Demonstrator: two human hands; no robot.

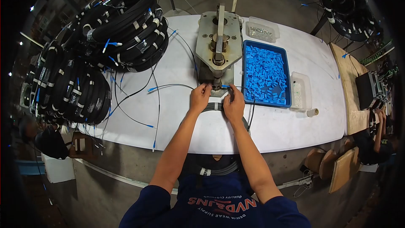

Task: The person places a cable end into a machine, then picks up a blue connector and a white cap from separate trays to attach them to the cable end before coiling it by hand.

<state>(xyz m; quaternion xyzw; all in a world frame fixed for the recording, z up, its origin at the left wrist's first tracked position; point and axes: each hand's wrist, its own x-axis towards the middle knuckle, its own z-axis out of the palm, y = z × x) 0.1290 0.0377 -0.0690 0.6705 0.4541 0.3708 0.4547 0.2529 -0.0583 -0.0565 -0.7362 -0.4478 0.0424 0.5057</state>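
Note:
My left hand (201, 98) is closed on a thin black cable (175, 85) at the left side of the press's lower jaws. That cable runs out to the left and ends in a blue connector (152, 89) above the white tabletop. On the other side of the jaws, my right hand (234, 105) pinches the cable close behind a blue connector (225, 86). Both sets of fingertips are right at the base of the metal hand press (219, 42). A bundled coil of cable (213, 107) lies below my hands, partly hidden by my wrists.
A blue tray (288, 80) of small blue connector parts stands right of the press, with clear plastic boxes (274, 33) nearby. Large black cable coils (122, 29) crowd the table's left side, loose blue-tipped ends trailing. Another person's arm (378, 131) shows at far right.

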